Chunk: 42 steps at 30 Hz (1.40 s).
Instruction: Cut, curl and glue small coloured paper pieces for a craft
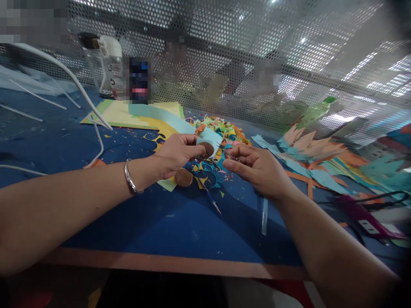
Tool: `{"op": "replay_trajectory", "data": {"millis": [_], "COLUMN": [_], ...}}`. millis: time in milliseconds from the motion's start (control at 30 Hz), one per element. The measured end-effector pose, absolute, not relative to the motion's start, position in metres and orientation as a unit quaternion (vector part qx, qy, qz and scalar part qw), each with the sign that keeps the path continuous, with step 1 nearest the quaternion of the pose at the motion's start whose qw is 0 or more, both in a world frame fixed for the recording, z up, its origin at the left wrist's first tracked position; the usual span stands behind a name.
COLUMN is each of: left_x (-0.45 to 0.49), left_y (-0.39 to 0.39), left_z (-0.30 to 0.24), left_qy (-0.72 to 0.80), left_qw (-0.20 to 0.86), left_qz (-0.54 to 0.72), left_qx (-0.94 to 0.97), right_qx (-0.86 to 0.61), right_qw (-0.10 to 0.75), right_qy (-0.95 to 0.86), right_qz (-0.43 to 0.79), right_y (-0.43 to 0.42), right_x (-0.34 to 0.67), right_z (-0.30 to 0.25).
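Note:
My left hand [178, 154] pinches a light blue paper strip [157, 114] by its near end, with a brown round disc [208, 149] held against the paper. The strip's far end trails back to the left. My right hand [253, 167] is closed around small scissors [228, 153], whose blades meet the paper's right edge. A second brown disc [183, 177] lies on the table below my left hand, beside a pale green paper piece [168, 184]. A thin blue pen [212, 201] rests among cut scraps under my hands.
Behind my hands is a pile of curled coloured paper bits [224, 128]. Yellow and green sheets [115, 113], bottles [111, 64] and a phone [139, 81] are at the back left. Spiky paper pieces [311, 143] and a purple power strip [362, 216] lie right. A perforated metal screen [205, 55] stands behind.

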<state>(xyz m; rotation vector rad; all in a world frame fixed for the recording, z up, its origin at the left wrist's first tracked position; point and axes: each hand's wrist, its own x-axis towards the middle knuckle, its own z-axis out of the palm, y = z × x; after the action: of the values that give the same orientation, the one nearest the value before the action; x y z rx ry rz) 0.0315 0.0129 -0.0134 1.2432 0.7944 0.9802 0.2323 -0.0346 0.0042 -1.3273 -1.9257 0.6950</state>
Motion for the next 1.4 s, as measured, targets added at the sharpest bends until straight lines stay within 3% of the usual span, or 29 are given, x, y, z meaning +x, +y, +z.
{"op": "replay_trajectory", "data": {"millis": [233, 500, 1100, 1400], "left_x": [0.032, 0.033, 0.033, 0.033], "left_y": [0.003, 0.001, 0.008, 0.003], "left_z": [-0.013, -0.012, -0.012, -0.014], "left_qy": [0.322, 0.276, 0.285, 0.268], "left_qw": [0.593, 0.699, 0.673, 0.683], "left_qz": [0.396, 0.400, 0.461, 0.417], "left_qx": [0.622, 0.525, 0.504, 0.536], "right_qx": [-0.491, -0.476, -0.494, -0.489], "right_qw": [0.394, 0.440, 0.388, 0.376], "right_qy": [-0.721, -0.698, -0.695, -0.711], "right_qz": [0.290, 0.305, 0.351, 0.339], "right_y": [-0.033, -0.036, -0.033, -0.033], "right_x": [0.222, 0.219, 0.230, 0.232], "right_z": [-0.005, -0.006, -0.008, -0.007]}}
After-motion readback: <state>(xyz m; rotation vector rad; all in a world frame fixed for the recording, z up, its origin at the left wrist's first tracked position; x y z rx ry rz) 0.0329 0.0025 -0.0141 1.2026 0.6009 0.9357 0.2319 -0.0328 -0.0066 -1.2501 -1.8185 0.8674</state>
